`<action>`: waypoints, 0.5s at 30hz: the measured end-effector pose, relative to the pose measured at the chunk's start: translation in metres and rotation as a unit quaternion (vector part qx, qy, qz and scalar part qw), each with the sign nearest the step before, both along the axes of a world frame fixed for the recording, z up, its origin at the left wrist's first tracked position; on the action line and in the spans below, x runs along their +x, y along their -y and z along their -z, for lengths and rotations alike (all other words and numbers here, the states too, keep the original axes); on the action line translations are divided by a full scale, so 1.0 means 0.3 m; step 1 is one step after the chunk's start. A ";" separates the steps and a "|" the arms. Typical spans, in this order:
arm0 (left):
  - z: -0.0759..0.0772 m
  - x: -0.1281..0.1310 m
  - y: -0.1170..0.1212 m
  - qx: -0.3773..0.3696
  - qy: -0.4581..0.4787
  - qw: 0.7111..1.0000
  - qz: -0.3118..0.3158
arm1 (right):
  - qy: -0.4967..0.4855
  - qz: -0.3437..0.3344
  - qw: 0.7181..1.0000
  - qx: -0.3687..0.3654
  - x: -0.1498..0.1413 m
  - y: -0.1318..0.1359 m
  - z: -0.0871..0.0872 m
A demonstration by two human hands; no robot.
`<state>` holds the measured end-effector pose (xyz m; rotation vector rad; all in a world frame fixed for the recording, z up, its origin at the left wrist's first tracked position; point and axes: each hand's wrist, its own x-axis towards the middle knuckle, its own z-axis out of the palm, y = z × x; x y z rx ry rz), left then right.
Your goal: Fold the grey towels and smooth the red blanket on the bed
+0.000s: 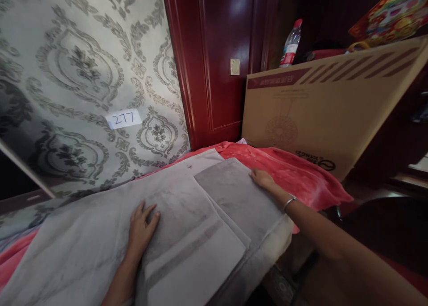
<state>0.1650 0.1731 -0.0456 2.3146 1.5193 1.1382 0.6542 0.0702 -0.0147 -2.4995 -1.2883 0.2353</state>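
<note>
A large grey-and-white cloth (177, 212), partly folded in layers with a grey band, lies spread over the surface in front of me. My left hand (143, 229) rests flat on it, fingers spread. At the right, a darker grey folded part of the cloth (237, 194) sticks out from under the paler layer. My right hand (262, 179), with a bracelet on the wrist, has its fingers closed on the upper right edge of that grey part. Its fingertips are partly hidden.
Under the cloth a red blanket (301, 176) shows. Behind stands a big cardboard box (327, 105) with a plastic bottle (291, 45) on top. A dark red door panel (217, 60) and patterned wall (83, 83) with a paper marked 277 (123, 118) rise at the back.
</note>
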 end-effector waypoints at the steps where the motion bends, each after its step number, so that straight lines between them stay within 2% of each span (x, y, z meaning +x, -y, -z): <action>1: -0.003 0.000 0.000 -0.003 0.006 1.000 -0.002 | -0.007 0.005 1.000 -0.003 0.033 0.029 0.006; 5: -0.013 0.000 0.004 -0.019 0.052 0.998 -0.005 | -0.044 -0.008 0.999 0.006 0.109 0.102 0.011; 10: -0.033 -0.003 0.029 -0.030 0.117 0.993 -0.016 | -0.112 -0.034 0.992 0.038 0.127 0.144 -0.012; 15: -0.103 0.000 0.107 0.028 0.140 0.989 -0.044 | -0.141 -0.044 0.985 0.086 0.111 0.179 -0.026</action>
